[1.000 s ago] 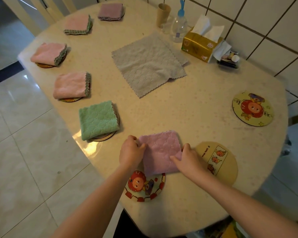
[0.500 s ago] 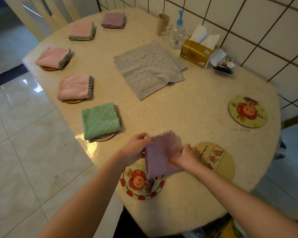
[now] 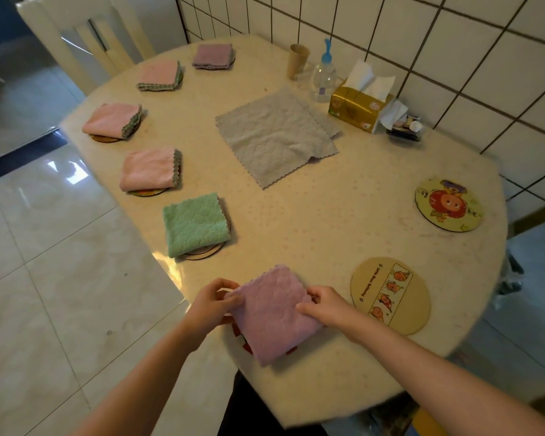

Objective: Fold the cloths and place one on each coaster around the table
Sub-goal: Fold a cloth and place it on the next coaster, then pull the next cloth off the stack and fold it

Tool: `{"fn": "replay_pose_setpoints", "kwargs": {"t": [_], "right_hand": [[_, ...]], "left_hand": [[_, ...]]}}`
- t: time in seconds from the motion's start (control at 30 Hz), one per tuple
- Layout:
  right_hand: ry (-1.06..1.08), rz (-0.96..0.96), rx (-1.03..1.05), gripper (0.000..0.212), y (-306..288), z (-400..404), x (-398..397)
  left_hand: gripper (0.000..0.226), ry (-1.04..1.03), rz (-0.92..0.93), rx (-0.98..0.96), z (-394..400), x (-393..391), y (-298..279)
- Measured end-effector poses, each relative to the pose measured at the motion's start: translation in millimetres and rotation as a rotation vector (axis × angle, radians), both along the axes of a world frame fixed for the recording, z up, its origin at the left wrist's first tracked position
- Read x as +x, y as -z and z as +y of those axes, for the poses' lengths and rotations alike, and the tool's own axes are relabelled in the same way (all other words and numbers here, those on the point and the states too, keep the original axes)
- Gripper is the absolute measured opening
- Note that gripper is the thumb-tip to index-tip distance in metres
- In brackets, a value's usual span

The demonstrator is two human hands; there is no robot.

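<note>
Purple cloth (image 3: 272, 313): folded, it lay at the near edge of the table (image 3: 312, 221), covering almost all of a red-rimmed coaster (image 3: 244, 340) whose rim peeked out at its lower left
Long axis: it ran from the scalloped far corner down to the near corner, tilted a little right, so the cloth sat as a diamond to the table edge
Left hand (image 3: 213, 305): fingers curled, pinching the cloth's left corner
Right hand (image 3: 323, 305): thumb and fingers pinching the cloth's right edge
Beige coaster (image 3: 390, 295): bare, just right of the purple cloth
Green cloth (image 3: 195, 223): folded on its own coaster, beyond and left of the purple cloth
Grey cloth (image 3: 276, 136): spread flat, well beyond the purple cloth, mid-table
Yellow coaster (image 3: 449, 204): bare, far right of the purple cloth
</note>
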State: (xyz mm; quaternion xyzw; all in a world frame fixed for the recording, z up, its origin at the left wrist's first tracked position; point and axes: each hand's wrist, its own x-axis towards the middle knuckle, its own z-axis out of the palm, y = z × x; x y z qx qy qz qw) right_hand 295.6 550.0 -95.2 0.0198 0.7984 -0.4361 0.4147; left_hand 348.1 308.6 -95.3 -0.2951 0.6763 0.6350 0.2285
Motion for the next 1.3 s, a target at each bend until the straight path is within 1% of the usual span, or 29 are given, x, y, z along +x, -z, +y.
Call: {"fn": "replay_pose_setpoints", "kwargs": {"t": [0.07,0.1,0.13,0.17,0.23,0.3,0.43,0.5,0.6,0.73,0.8,0.93,1.07,1.13,1.23,1.27,1.3], "right_hand": [[-0.043,0.05,0.064,0.02,7.2,-2.6,4.2],[-0.067,0.083,0.105,0.014,9.8,-3.8,5.3],[-0.089,0.116,0.151,0.01,11.0,-4.9,6.0],[-0.11,0.152,0.195,0.01,12.3,-6.2,5.8],[-0.147,0.212,0.276,0.016,14.5,-8.9,5.7],[-0.183,0.262,0.36,0.023,14.7,-11.8,4.8],[-0.335,0.338,0.518,0.035,13.6,-10.7,-1.2],[-0.366,0.355,0.529,0.028,11.9,-8.0,-12.2],[-0.355,0.417,0.521,0.017,5.5,-9.1,-42.8],[-0.328,0.537,0.506,0.012,-4.7,-29.5,-103.0],[-0.322,0.576,0.493,0.011,-5.7,-45.3,-138.7],[-0.331,0.639,0.481,0.012,-1.7,-81.1,-207.2],[-0.336,0.68,0.474,0.018,7.3,-117.6,-258.5],[-0.355,0.699,0.491,0.024,13.8,-131.3,-277.3],[-0.434,0.74,0.552,0.036,27.6,-142.9,-291.4],[-0.449,0.764,0.564,0.036,31.5,-144.9,-291.7],[-0.45,0.786,0.558,0.031,36.3,-146.0,-293.3]], "left_hand": [[0.016,0.0,0.034,-0.126,-2.9,3.3,7.3],[0.014,0.009,0.055,-0.186,-3.9,3.5,10.3],[0.013,0.033,0.075,-0.257,-4.3,3.2,13.3],[0.012,0.071,0.087,-0.339,-4.6,2.1,15.5],[0.011,0.157,0.104,-0.505,-5.3,0.7,18.7],[0.01,0.224,0.13,-0.627,-7.3,-0.3,19.3],[0.014,0.376,0.188,-0.787,-14.2,-7.8,16.5],[0.018,0.456,0.246,-0.831,-18.0,-17.5,13.1],[0.024,0.536,0.361,-0.873,-24.7,-43.0,6.9],[0.025,0.627,0.471,-0.887,-36.3,-99.6,-0.7],[0.027,0.679,0.496,-0.9,-42.7,-136.2,-2.2],[0.036,0.804,0.486,-0.967,-55.6,-210.6,-0.7],[0.05,0.869,0.52,-1.041,-72.2,-274.1,11.4],[0.057,0.89,0.536,-1.046,-80.9,-303.1,17.9],[0.063,0.926,0.633,-1.012,-90.8,-336.6,23.2],[0.063,0.948,0.674,-1.002,-93.8,-344.3,24.8],[0.064,0.983,0.695,-1.002,-96.6,-353.5,27.6]]}}
